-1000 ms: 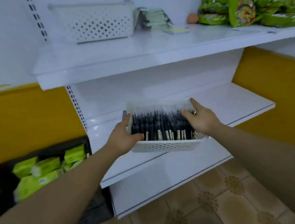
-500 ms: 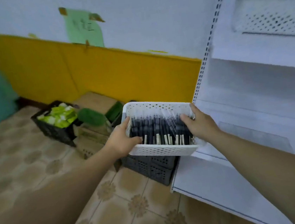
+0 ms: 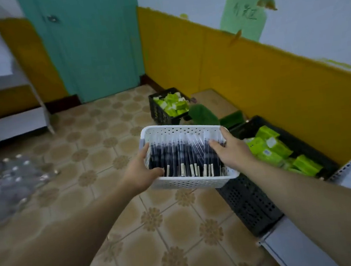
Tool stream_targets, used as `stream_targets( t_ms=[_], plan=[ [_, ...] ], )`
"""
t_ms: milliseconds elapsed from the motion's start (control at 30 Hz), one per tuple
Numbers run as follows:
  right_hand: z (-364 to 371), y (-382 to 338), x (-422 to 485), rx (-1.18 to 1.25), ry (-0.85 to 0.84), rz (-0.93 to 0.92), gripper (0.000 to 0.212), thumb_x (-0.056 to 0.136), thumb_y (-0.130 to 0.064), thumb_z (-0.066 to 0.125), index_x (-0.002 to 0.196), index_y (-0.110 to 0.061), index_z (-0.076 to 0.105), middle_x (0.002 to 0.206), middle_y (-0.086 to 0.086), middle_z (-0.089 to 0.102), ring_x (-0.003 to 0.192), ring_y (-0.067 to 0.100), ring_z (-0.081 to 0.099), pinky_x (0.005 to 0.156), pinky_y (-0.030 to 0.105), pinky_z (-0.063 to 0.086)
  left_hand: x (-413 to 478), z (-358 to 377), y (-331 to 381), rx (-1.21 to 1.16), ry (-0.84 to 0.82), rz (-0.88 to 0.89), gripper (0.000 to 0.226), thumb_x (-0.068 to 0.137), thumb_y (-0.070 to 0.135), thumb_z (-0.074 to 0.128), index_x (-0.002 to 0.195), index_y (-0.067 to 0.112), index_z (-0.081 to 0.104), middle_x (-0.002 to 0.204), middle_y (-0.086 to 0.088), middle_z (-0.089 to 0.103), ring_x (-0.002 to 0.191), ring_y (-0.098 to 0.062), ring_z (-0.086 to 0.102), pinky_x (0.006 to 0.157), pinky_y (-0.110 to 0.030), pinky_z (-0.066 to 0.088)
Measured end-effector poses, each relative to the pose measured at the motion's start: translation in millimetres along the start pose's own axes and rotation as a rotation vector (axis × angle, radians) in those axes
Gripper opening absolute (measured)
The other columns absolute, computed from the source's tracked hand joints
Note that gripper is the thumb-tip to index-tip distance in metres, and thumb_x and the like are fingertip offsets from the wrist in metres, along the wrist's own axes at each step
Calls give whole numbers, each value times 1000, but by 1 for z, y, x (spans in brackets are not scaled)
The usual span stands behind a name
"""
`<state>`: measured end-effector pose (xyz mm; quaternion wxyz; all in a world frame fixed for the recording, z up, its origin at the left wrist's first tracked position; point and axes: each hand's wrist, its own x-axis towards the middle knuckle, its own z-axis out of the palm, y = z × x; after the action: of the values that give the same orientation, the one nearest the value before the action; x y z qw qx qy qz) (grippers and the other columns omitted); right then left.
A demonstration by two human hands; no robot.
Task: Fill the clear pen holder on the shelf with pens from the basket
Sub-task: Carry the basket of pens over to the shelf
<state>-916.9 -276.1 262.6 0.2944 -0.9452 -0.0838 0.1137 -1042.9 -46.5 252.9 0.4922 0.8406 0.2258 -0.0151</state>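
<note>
Carefully, the left hand (image 3: 140,171) and right hand (image 3: 231,150) are holding the white basket (image 3: 183,129), each grip clamped on one end, so no pens (image 3: 181,154) are spilling.

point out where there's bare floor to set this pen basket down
Bare tiles lie under and left of the basket, between the shiny wrapped bundle and the near black crate. More bare floor runs toward the teal door. Crowded: along the yellow wall, with the far black crate, a cardboard box and green packs.
</note>
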Motion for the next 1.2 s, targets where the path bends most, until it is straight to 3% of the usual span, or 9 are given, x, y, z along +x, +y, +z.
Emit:
stream_targets(
  t_ms=[267, 567, 767, 800, 867, 933, 1033, 1133, 1200],
  plan=[
    [68, -38, 27, -2, -112, -116, 71, 93, -61, 40, 153, -35, 11, 153, 8, 34, 135, 33, 38, 104, 42, 38, 0, -31, -61, -17, 130, -82, 90, 81, 15, 72, 153, 28, 18, 144, -3, 41, 115, -20, 49, 80, -30, 43],
    [85, 15, 98, -75, -214, -185, 72, 90, -64, 40, 152, -36, 13, 146, 8, 44, 131, 32, 43, 104, 45, 41, 32, 37, -72, -49, 203, -215, 92, 83, 19, 71, 153, 34, 14, 147, -1, 40, 102, -15, 52, 66, -22, 45],
    [91, 70, 114, -95, -247, -147, 72, 92, -62, 39, 152, -37, 10, 129, 11, 53, 111, 30, 54, 82, 37, 44, 45, 95, -85, -88, 153, -240, 92, 85, 18, 70, 153, 36, 12, 154, 0, 31, 75, -1, 53, 52, -11, 45],
    [95, 80, 113, -105, -245, -138, 73, 90, -64, 39, 152, -38, 9, 119, 11, 54, 105, 29, 55, 78, 35, 43, 45, 103, -90, -83, 141, -227, 91, 85, 17, 70, 153, 35, 12, 155, 0, 28, 79, -2, 54, 53, -11, 46],
    [106, 99, 106, -125, -245, -111, 75, 89, -66, 38, 151, -39, 7, 105, 10, 50, 94, 28, 56, 71, 32, 40, 41, 117, -104, -81, 130, -205, 91, 85, 17, 70, 153, 34, 13, 155, 0, 27, 108, -14, 55, 72, -17, 49],
    [120, 115, 95, -139, -251, -70, 74, 90, -66, 38, 151, -40, 5, 109, 9, 50, 91, 27, 56, 70, 32, 40, 35, 129, -121, -81, 106, -217, 92, 84, 20, 70, 153, 36, 12, 153, 0, 32, 125, -24, 47, 82, -29, 47],
    [142, 146, 77, -158, -244, -24, 73, 90, -65, 39, 151, -40, 6, 119, 13, 51, 99, 30, 55, 75, 34, 41, 24, 153, -148, -76, 54, -229, 92, 86, 22, 70, 153, 37, 9, 152, -1, 33, 113, -20, 53, 71, -26, 45],
    [163, 185, 62, -157, -247, -3, 74, 90, -65, 40, 151, -40, 6, 102, 9, 51, 95, 31, 57, 71, 33, 40, 13, 182, -168, -74, 36, -247, 92, 85, 17, 70, 153, 35, 11, 156, -2, 26, 112, -16, 52, 64, -12, 43],
    [174, 213, 55, -161, -276, 9, 76, 89, -65, 40, 151, -40, 4, 79, -2, 37, 81, 28, 52, 65, 31, 37, 4, 206, -176, -75, 22, -279, 91, 85, 13, 69, 154, 31, 13, 155, -3, 29, 109, -10, 49, 61, -7, 41]
  ],
)
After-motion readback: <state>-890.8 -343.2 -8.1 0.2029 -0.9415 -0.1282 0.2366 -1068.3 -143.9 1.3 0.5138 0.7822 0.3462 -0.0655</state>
